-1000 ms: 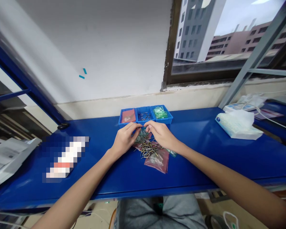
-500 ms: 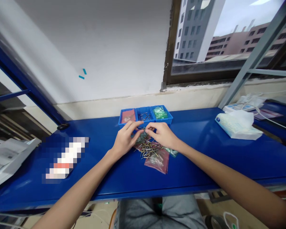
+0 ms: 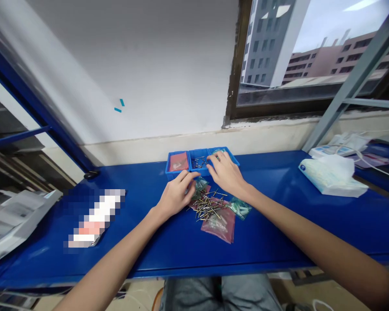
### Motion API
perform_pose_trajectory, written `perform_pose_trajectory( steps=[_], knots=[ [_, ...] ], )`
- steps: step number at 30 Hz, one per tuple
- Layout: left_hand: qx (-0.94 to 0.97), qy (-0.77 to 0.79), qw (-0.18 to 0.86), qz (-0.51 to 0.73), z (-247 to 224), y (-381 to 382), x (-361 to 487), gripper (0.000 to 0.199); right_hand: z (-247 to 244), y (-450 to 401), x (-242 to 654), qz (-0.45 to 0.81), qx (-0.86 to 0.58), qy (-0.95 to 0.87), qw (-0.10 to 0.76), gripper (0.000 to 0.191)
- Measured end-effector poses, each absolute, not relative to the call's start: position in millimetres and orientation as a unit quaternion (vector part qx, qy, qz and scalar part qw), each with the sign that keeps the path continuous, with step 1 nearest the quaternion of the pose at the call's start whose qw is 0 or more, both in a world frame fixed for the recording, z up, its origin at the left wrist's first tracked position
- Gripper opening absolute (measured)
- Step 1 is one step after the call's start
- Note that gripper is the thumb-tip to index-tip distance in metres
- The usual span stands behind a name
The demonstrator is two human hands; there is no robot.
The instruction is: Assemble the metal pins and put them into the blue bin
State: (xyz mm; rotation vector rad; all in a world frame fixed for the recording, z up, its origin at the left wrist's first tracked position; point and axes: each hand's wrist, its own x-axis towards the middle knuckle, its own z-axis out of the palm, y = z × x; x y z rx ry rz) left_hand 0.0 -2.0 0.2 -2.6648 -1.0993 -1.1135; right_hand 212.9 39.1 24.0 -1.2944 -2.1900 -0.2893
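Grey trousers [image 3: 189,297] show below the near edge of the blue surface [image 3: 262,246]. On it, nearer the person than both hands, lies a pink bag [image 3: 218,228] with pale contents. Just beyond, between the hands and slightly nearer than them, a loose heap of thin metal pins [image 3: 207,208] spreads partly over that bag. A green bag [image 3: 242,208] lies right of the heap, under the right forearm. A blurred, pixelated item [image 3: 97,218] sits well to the left of the left hand.

The left hand [image 3: 179,192] curls loosely at the heap's left edge, thumb and index tip apart; whether it holds anything cannot be told. Another green bag [image 3: 201,184] lies just right of its fingers. A tissue pack [image 3: 332,179] stands well to the right of the right hand.

The right hand [image 3: 227,172], farther forward, reaches over the trays with bent fingers; its grip cannot be told. Ahead of the left hand, the left tray [image 3: 175,176] holds a pink packet [image 3: 179,161]. Beside the right fingertips, the middle tray [image 3: 198,153] contains scattered pins [image 3: 199,163]. The right tray [image 3: 235,158] is partly hidden behind the right hand.
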Motion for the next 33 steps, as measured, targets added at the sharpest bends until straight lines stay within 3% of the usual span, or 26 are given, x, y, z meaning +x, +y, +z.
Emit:
perform_pose_trajectory(
  steps=[6,9,12,20,33],
  knots=[
    [-0.88,-0.344,0.029,-0.325,-2.6,1.1,-2.4,0.03,19.5,5.8,230.9,0.006,-0.459,-0.877,0.143,0.014],
    [-0.876,-0.349,0.021,-0.331,-3.4,1.8,-1.9,0.036,17.3,4.9,234.7,0.009,-0.459,-0.882,0.108,0.021],
    [-0.877,-0.349,0.023,-0.331,-4.5,1.9,-1.0,0.036,12.9,8.7,235.2,0.012,-0.46,-0.882,0.1,0.027],
    [-0.884,-0.372,0.025,-0.282,-8.3,3.9,-1.4,0.024,9.2,7.5,225.2,0.035,-0.459,-0.885,0.073,0.022],
    [-0.895,-0.37,0.029,-0.247,-8.4,4.3,0.8,0.023,16.6,9.9,225.3,0.043,-0.404,-0.904,0.133,0.014]
  ],
)
